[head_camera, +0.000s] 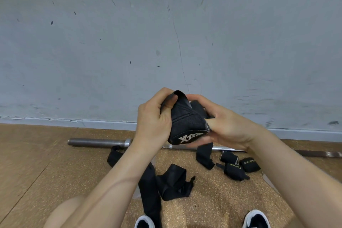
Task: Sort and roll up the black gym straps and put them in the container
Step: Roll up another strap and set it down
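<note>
I hold a black gym strap (187, 124) with a white logo up in front of me, partly wound into a roll. My left hand (153, 118) grips its left side, thumb tucked under a loop of the strap. My right hand (227, 126) grips the right side, and a loose tail (204, 155) hangs down from it. On the floor below lie unrolled black straps (172, 183), one long band (149, 196) running toward me. Three rolled black wraps (238, 165) with yellow lettering lie to the right. No container is in view.
A steel barbell (100, 142) lies along the base of the grey wall (166, 33), across the cork-coloured floor (222, 200). My two shoes (256, 219) show at the bottom edge. My left knee fills the lower left corner.
</note>
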Tool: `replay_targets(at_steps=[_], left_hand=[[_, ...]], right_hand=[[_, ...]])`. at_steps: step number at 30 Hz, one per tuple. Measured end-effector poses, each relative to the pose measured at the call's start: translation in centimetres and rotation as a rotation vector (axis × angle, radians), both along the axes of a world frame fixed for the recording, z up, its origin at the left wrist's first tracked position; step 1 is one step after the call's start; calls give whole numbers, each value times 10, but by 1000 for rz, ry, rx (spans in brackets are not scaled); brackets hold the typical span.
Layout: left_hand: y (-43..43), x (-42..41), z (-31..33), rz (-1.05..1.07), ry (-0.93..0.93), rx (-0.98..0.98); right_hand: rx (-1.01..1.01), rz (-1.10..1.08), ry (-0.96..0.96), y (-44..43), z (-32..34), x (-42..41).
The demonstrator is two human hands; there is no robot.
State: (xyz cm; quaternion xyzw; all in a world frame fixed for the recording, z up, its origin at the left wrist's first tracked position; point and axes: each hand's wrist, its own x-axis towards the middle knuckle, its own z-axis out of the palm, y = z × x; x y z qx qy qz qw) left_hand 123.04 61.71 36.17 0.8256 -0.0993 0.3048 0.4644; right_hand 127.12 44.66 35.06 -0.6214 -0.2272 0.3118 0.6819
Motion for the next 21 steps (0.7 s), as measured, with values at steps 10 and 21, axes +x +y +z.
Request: replay_targets(at_steps=[10, 21], left_hand=[[1, 2, 5, 102, 19, -84], [10, 5, 4, 22, 367, -478]], right_hand=[[76, -45, 126, -1, -4, 5], [-123, -29, -457, 1, 16, -10]])
